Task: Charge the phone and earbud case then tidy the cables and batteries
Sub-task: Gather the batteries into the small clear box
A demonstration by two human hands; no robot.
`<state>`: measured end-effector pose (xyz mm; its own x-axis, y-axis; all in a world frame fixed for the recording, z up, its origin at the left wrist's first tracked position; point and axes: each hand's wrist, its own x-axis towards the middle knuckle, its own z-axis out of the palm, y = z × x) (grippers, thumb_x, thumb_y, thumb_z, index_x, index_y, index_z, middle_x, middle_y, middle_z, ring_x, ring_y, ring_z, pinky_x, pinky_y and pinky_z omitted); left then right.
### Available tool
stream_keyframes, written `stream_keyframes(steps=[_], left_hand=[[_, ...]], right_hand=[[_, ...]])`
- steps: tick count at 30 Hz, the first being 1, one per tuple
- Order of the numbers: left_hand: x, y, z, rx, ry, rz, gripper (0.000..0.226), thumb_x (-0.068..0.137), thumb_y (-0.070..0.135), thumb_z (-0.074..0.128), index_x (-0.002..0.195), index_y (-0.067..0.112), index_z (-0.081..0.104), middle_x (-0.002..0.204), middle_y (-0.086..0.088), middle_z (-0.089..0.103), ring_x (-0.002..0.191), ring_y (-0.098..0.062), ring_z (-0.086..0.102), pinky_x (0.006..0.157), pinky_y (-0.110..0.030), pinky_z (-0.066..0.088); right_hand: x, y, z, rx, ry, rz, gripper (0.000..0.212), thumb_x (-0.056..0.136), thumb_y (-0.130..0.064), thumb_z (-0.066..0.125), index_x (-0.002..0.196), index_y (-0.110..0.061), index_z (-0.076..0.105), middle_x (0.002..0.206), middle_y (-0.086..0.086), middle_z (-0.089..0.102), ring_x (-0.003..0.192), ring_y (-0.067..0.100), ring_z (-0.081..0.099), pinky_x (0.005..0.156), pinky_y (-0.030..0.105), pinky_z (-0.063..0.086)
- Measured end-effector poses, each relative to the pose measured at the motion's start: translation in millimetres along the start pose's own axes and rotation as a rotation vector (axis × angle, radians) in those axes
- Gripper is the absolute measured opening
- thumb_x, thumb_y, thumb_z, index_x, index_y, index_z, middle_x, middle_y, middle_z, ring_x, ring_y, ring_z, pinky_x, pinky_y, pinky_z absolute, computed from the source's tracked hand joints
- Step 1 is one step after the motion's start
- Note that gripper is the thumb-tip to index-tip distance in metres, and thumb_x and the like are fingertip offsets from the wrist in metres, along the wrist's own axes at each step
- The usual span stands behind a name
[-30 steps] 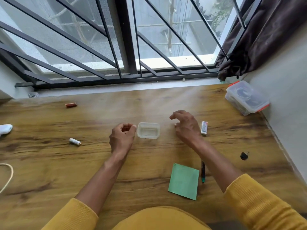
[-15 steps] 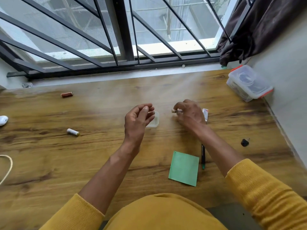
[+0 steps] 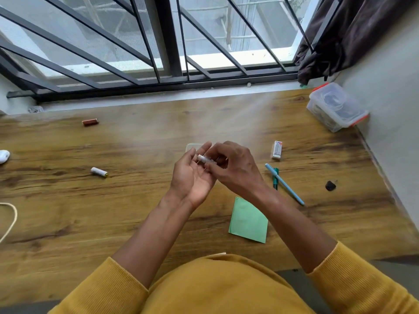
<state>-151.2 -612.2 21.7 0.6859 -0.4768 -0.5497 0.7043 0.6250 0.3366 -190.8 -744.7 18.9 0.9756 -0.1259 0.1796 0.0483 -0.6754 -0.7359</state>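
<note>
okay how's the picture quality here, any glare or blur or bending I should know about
Head view: daylight glare washes a pale band across the table; wide-angle bending curves the window bars; the left edge smears, blurring the cable; the battery between both hands is soft.

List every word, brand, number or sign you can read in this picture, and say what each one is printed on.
No text can be read.
Small white box: coloured print, too blurred.
White battery on the table: no legible marking.
Reddish battery: no legible marking.
Battery in the right hand: marking blurred.
Green paper: blank.
</note>
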Motion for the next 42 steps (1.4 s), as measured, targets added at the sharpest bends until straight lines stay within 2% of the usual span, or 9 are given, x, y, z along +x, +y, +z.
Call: stream_keyframes(steps=[2,4,6,9,15,22,32,37,42], left_hand=[[-2.0,-1.7,-5.8,-0.001,0.016,0.001,0.04,0.111,0.028,0.043,0.139,0.002,0.056,0.12,-0.025,0.072,0.107,-0.041,0.075,0.08,-0.044,0.065],[-4.4,-2.5,-10.6,0.002,0.016,0.006,0.036,0.109,0.025,0.045,0.134,0.002,0.058,0.133,-0.024,0.069,0.123,-0.042,0.068,0.101,-0.052,0.058],[-6.1,-2.4,-13.9,0.019,0.024,0.019,0.034,0.108,0.023,0.046,0.131,0.003,0.059,0.136,-0.023,0.068,0.123,-0.04,0.068,0.114,-0.055,0.047],[-10.6,-2.9,-16.1,0.02,0.034,0.027,0.033,0.108,0.021,0.046,0.131,0.002,0.059,0.13,-0.023,0.07,0.119,-0.04,0.07,0.114,-0.055,0.047],[-21.2,-2.9,-23.6,0.004,0.013,0.021,0.03,0.106,0.019,0.05,0.129,0.002,0.06,0.128,-0.023,0.07,0.127,-0.043,0.065,0.116,-0.055,0.046],[-34.2,0.6,-39.6,0.03,0.021,0.029,0.029,0.103,0.017,0.053,0.125,0.001,0.062,0.127,-0.023,0.07,0.115,-0.041,0.072,0.114,-0.054,0.048],[-53.6,-5.0,-77.3,0.04,0.034,-0.029,0.035,0.107,0.026,0.051,0.133,0.003,0.058,0.126,-0.02,0.07,0.12,-0.039,0.069,0.115,-0.054,0.047],[-57.5,-6.7,-91.4,0.034,0.042,-0.049,0.039,0.106,0.027,0.053,0.136,0.003,0.056,0.13,-0.02,0.069,0.126,-0.039,0.066,0.116,-0.054,0.046],[-60.7,-8.0,-99.4,0.036,0.043,-0.06,0.038,0.106,0.028,0.052,0.135,0.003,0.057,0.129,-0.019,0.069,0.125,-0.039,0.066,0.116,-0.054,0.046]], right_hand=[[-8.1,-0.2,-1.2,0.003,0.023,-0.01,0.012,0.086,-0.02,0.08,0.097,-0.02,0.075,0.085,-0.005,0.067,0.074,0.006,0.063,0.067,0.02,0.052],[-17.6,-2.4,-4.7,0.005,0.052,-0.015,0.013,0.086,-0.017,0.079,0.095,-0.024,0.072,0.084,-0.007,0.067,0.075,0.004,0.063,0.066,0.014,0.049],[-27.7,-4.7,-9.6,0.012,0.046,0.022,0.011,0.087,-0.016,0.079,0.097,-0.02,0.075,0.083,-0.009,0.069,0.075,0.004,0.065,0.066,0.011,0.047],[-44.9,-6.8,-18.6,0.034,-0.049,0.087,0.009,0.089,-0.019,0.08,0.096,-0.021,0.077,0.077,-0.011,0.069,0.076,0.006,0.066,0.065,0.013,0.05],[-69.2,-8.5,-21.5,-0.031,-0.495,0.183,0.012,0.092,-0.026,0.079,0.104,-0.028,0.076,0.089,-0.013,0.069,0.084,0.005,0.065,0.076,0.028,0.058],[-88.7,-18.7,-9.9,-0.175,-0.698,0.184,0.019,0.089,-0.034,0.082,0.106,-0.03,0.073,0.089,-0.012,0.066,0.083,0.006,0.062,0.076,0.031,0.056],[-114.2,-28.8,27.5,-0.386,-0.835,0.095,0.021,0.09,-0.042,0.079,0.099,-0.036,0.061,0.094,-0.017,0.056,0.09,0.009,0.053,0.069,0.028,0.044],[-119.5,-27.0,35.4,-0.451,-0.838,0.045,0.017,0.09,-0.035,0.076,0.105,-0.035,0.066,0.107,-0.008,0.064,0.1,0.016,0.058,0.08,0.036,0.054],[-118.6,-24.3,40.6,-0.464,-0.795,0.031,0.013,0.092,-0.037,0.073,0.103,-0.034,0.067,0.104,-0.009,0.064,0.098,0.014,0.057,0.077,0.033,0.052]])
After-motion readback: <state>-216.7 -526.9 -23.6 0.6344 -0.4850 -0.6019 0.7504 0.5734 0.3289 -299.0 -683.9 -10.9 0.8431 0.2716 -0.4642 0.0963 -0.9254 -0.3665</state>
